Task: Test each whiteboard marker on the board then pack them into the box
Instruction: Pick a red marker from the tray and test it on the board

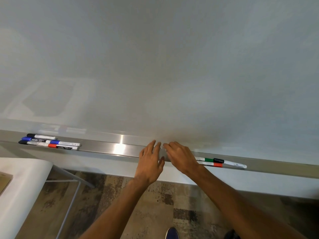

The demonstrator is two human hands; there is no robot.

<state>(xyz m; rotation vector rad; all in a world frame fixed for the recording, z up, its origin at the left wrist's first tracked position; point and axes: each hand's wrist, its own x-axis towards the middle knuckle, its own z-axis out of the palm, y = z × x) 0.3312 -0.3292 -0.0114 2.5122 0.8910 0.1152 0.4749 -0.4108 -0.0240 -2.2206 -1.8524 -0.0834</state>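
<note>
Left hand [150, 163] and right hand [181, 156], fingers straight and holding nothing visible, nearly meet over the tray [107, 147]. Markers [208, 159] lie there, ends under the right hand.

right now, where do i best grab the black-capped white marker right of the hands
Pinch the black-capped white marker by its bare barrel, probably from above and in front: it lies flat on the metal tray, that end clear of the red-capped marker, whiteboard behind.
</note>
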